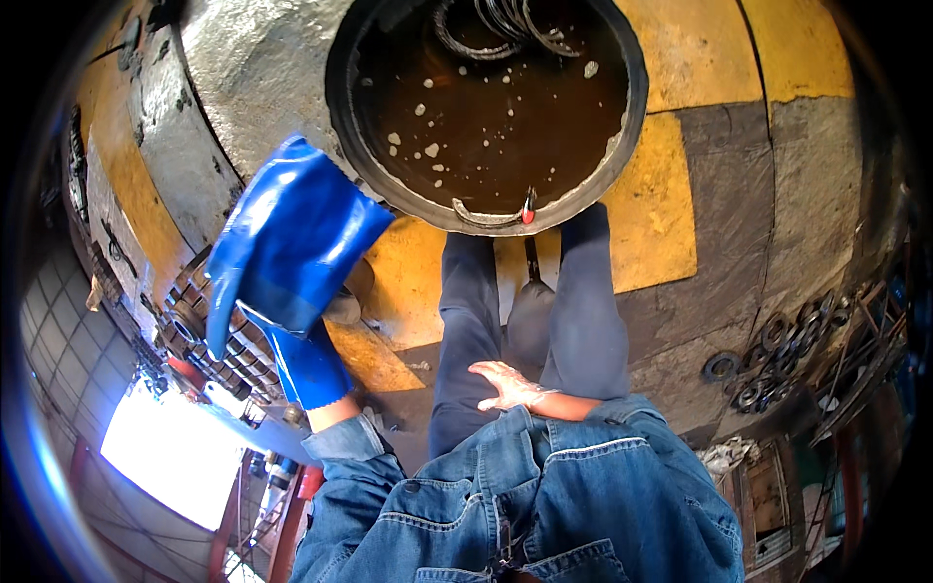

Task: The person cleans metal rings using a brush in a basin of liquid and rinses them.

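My left hand wears a blue rubber glove, its cuff ending at the wrist below a rolled denim sleeve. It is closed on a second, loose blue rubber glove, whose wide cuff points up toward the tub; the gripping fingers are mostly hidden. My bare right hand looks wet and lies over my lap, fingers stretched out and holding nothing. Ahead of my knees is a round black tub of brown liquid with pale foam spots. A small red-tipped item rests at its near rim.
Several thin metal rings stick out of the liquid at the tub's far side. Dark metal rings are heaped on the floor at right. Metal parts lie at left, near a bright white panel. Yellow and grey patches mark the floor.
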Action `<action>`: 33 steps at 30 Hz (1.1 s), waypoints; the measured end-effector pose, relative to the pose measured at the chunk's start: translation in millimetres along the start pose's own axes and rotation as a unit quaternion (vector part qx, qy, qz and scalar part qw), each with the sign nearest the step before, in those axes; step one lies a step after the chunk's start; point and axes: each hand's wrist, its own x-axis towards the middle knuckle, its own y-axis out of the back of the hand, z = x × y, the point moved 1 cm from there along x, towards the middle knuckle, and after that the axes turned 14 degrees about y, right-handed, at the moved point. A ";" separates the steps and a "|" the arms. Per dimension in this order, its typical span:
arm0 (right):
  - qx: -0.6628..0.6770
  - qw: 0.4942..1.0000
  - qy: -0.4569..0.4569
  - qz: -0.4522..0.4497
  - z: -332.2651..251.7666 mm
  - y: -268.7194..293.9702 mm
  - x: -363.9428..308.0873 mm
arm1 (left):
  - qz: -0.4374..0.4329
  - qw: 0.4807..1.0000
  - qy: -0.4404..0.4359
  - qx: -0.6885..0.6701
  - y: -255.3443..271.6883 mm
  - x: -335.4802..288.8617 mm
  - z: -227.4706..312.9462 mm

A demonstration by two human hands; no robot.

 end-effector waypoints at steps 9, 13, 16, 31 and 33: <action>0.573 0.700 -0.162 -0.395 14.4 25.8 -10.1 | -0.030 0.999 0.014 0.022 -26.0 55.7 -39.1; 0.526 0.699 -0.318 -0.367 45.4 77.5 30.7 | -0.066 0.997 0.026 0.031 -33.0 95.9 -62.5; 0.477 0.717 -0.369 -0.349 74.8 91.1 53.7 | -0.094 0.995 0.020 0.036 -34.9 109.1 -71.0; 0.229 0.864 -0.176 -0.412 191.2 90.0 69.6 | -0.297 0.950 -0.056 0.072 -42.3 95.7 -128.0; 0.207 0.885 -0.152 -0.387 192.8 96.6 73.6 | -0.326 0.940 -0.063 0.080 -44.3 88.0 -137.3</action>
